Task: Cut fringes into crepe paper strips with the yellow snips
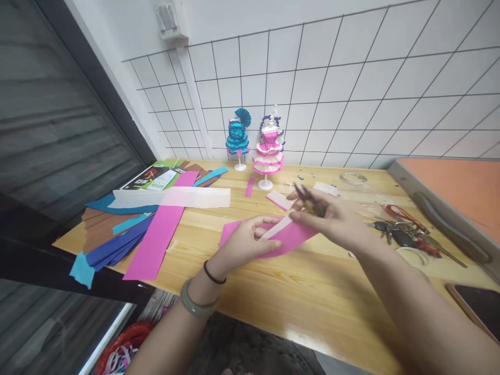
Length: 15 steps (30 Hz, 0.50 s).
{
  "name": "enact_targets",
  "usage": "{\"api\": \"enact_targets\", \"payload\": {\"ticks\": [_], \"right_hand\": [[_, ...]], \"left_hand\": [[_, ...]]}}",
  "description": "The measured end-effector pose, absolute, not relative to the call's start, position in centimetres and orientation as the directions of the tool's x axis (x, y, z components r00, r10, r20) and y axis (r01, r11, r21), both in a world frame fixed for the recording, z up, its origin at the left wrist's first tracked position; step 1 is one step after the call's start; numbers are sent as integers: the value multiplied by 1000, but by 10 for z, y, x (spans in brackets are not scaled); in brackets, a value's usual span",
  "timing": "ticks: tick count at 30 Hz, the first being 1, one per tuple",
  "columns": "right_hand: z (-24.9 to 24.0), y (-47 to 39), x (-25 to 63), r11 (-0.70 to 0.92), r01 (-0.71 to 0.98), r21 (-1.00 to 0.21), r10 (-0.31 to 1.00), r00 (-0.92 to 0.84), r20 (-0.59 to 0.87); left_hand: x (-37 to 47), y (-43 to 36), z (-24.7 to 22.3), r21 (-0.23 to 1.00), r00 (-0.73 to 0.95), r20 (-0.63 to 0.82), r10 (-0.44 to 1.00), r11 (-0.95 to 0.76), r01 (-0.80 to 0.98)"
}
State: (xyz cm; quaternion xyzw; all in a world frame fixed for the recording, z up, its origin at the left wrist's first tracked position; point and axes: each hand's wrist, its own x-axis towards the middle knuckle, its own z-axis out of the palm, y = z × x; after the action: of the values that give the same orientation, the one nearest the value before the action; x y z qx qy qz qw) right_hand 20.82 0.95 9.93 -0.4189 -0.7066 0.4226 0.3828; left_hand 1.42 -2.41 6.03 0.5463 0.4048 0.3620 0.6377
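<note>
My left hand (253, 238) is closed on a pink paper sheet (291, 240), thumb on top, with a narrow white paper strip (278, 227) along its upper edge. My right hand (326, 213) pinches the far end of the same paper between thumb and fingers. Tucked in that hand are small scissors (308, 199), blades pointing up and left, blurred by motion. Just beyond the hands lies a small white-and-pink paper piece (279, 200). Both hands hover low over the wooden table (269, 297).
Behind stand a teal paper dress on a stand (237, 139) and a pink-and-white one (269, 151). Coloured paper strips (156, 245) fan out at the left. Keys (398, 234), a tape roll (353, 178) and a phone (478, 307) lie at the right. A red basket (125, 344) sits below.
</note>
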Motion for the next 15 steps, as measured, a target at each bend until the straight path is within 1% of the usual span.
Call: {"api": "enact_targets", "payload": {"ticks": [2,5,8,10,13,15], "right_hand": [[108,8,217,268,233,-935,951,-220,218],[120,9,230,249,71,-966,968,-59,245],[128,13,241,292,-100,-951,955,80,285],[134,14,246,341,-168,-925,935,164,315],[142,10,251,484,-190,-854,861,278,426],[146,6,259,563,-120,-818,801,324,504]], "left_hand": [[9,-23,62,994,466,-103,879,112,8],[2,-22,65,996,529,-84,844,70,46],[-4,-21,66,994,561,-91,823,43,99],[-5,-21,68,992,563,-89,822,22,125],[-3,-20,70,988,549,-62,833,-25,150],[-1,-19,70,981,524,-41,851,-65,182]]}}
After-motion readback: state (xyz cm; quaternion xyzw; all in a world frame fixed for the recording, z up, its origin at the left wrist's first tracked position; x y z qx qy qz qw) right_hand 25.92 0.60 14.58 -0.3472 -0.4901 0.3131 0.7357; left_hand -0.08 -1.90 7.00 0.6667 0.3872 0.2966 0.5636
